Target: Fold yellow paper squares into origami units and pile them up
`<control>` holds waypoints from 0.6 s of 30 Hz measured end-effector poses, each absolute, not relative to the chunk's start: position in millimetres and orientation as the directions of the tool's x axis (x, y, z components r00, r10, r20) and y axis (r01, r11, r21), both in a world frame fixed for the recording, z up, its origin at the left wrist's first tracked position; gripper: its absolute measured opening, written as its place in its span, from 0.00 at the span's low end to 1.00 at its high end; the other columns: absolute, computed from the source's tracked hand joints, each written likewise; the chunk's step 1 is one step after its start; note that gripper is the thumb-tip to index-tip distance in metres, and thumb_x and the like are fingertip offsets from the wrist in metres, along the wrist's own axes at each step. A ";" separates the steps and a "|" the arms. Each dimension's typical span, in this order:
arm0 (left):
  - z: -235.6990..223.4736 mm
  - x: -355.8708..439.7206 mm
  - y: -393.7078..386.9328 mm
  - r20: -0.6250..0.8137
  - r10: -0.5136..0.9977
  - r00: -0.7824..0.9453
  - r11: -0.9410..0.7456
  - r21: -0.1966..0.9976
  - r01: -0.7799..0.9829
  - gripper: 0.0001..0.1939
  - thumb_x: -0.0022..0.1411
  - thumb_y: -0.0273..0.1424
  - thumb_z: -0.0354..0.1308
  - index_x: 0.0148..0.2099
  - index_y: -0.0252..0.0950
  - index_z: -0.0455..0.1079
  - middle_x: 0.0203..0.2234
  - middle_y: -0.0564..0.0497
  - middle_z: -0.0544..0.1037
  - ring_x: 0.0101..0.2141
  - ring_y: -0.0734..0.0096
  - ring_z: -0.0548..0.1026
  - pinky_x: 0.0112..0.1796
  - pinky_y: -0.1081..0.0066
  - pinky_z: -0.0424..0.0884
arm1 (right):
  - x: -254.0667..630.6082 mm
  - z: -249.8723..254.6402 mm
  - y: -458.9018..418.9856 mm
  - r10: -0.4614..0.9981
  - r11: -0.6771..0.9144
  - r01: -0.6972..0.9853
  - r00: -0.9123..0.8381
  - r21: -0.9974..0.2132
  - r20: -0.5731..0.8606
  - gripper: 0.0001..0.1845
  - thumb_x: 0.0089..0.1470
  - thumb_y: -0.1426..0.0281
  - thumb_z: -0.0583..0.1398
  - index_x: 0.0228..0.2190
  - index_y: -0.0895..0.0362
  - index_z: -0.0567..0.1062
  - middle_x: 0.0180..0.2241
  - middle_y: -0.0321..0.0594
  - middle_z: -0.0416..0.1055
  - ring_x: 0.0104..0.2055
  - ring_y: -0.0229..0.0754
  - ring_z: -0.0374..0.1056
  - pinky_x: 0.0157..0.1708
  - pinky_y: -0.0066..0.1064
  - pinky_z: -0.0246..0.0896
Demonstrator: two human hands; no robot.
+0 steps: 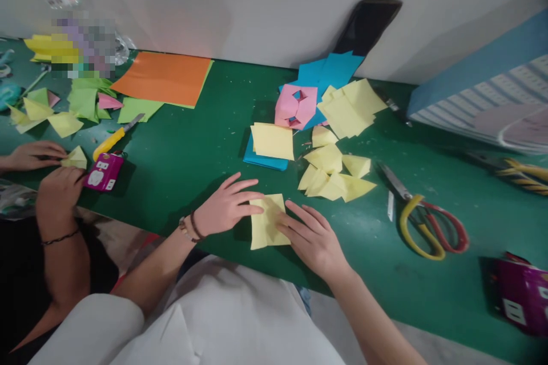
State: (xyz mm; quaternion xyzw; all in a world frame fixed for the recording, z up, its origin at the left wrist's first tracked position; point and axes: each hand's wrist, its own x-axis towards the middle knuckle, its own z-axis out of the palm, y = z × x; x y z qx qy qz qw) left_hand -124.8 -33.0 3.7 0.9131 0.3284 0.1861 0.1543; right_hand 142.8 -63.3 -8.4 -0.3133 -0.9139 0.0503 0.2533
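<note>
A yellow paper square [266, 222] lies flat on the green table [180, 154] near the front edge. My left hand [226, 205] rests on its left side, fingers stretched out flat across the sheet. My right hand [312, 236] presses the paper's right edge with its fingers extended. Neither hand grips the sheet. Several folded yellow pieces [331, 174] lie just beyond my right hand.
A yellow pad on blue paper [272, 142], a pink folded form [295, 105], a yellow stack [351, 105] and scissors [428, 222] lie ahead and right. At left another person's hands [47, 168] fold yellow paper beside a yellow knife [113, 138] and orange sheet [165, 77].
</note>
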 end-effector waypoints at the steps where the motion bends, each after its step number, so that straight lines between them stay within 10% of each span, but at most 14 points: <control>1: 6.9 -124.5 -37.6 0.251 0.654 0.714 -0.749 0.345 0.565 0.18 0.61 0.19 0.52 0.48 0.44 0.74 0.54 0.53 0.73 0.62 0.58 0.60 0.62 0.46 0.52 | 143.4 -8.9 -63.6 0.603 0.795 0.548 -0.670 -0.259 0.433 0.15 0.57 0.81 0.55 0.41 0.55 0.76 0.47 0.37 0.77 0.61 0.46 0.62 0.56 0.43 0.61; 5: 9.8 -123.4 -58.2 0.298 0.640 0.708 -0.768 0.288 0.573 0.09 0.64 0.25 0.55 0.39 0.41 0.75 0.47 0.54 0.78 0.55 0.62 0.68 0.60 0.54 0.60 | 145.9 -9.3 -64.2 0.608 0.794 0.528 -0.667 -0.302 0.431 0.14 0.58 0.80 0.55 0.42 0.56 0.76 0.42 0.37 0.79 0.55 0.47 0.68 0.54 0.44 0.62; 11: 0.0 -118.7 -71.6 0.311 0.771 0.555 -0.629 0.508 0.589 0.05 0.66 0.29 0.55 0.38 0.38 0.73 0.37 0.52 0.80 0.42 0.69 0.76 0.50 0.62 0.69 | 139.1 -8.6 -61.5 0.758 0.650 0.570 -0.523 -0.502 0.389 0.07 0.59 0.73 0.58 0.40 0.54 0.75 0.35 0.38 0.79 0.42 0.43 0.73 0.43 0.38 0.69; 18: -1.6 -100.1 -75.6 0.218 0.947 0.237 -0.322 0.596 0.736 0.17 0.65 0.31 0.54 0.56 0.36 0.65 0.35 0.48 0.78 0.37 0.65 0.74 0.40 0.63 0.70 | 120.1 -12.6 -58.7 0.877 0.468 0.745 -0.323 -0.476 0.356 0.15 0.59 0.71 0.57 0.48 0.56 0.70 0.27 0.37 0.74 0.31 0.41 0.71 0.34 0.35 0.66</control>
